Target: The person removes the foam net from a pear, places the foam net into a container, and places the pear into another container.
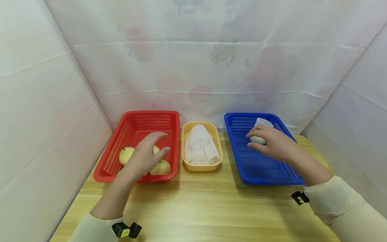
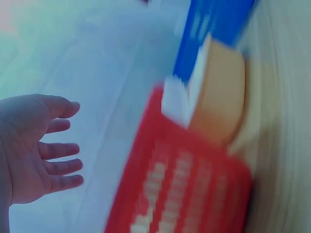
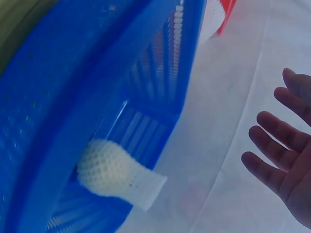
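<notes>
My left hand (image 1: 143, 156) hangs over the red basket (image 1: 99, 175) with its fingers spread and nothing held. Below it lie round yellow-green pears (image 1: 126, 155), partly hidden by the hand. Over the blue basket (image 1: 260, 173), my right hand (image 1: 273, 141) is likewise empty, its fingers extended. A pear wrapped in a white foam net (image 3: 112, 170) rests inside the blue basket, at its far side, partly covered by the right hand in the head view. Both wrist views show the hands (image 2: 36, 150) with fingers apart and holding nothing.
Between the baskets stands a small yellow tray (image 1: 202, 167) with several white foam net sleeves (image 1: 199, 144). All three containers sit on a wood-grain table (image 1: 193, 205). White cloth walls (image 1: 196, 67) rise behind and at both sides.
</notes>
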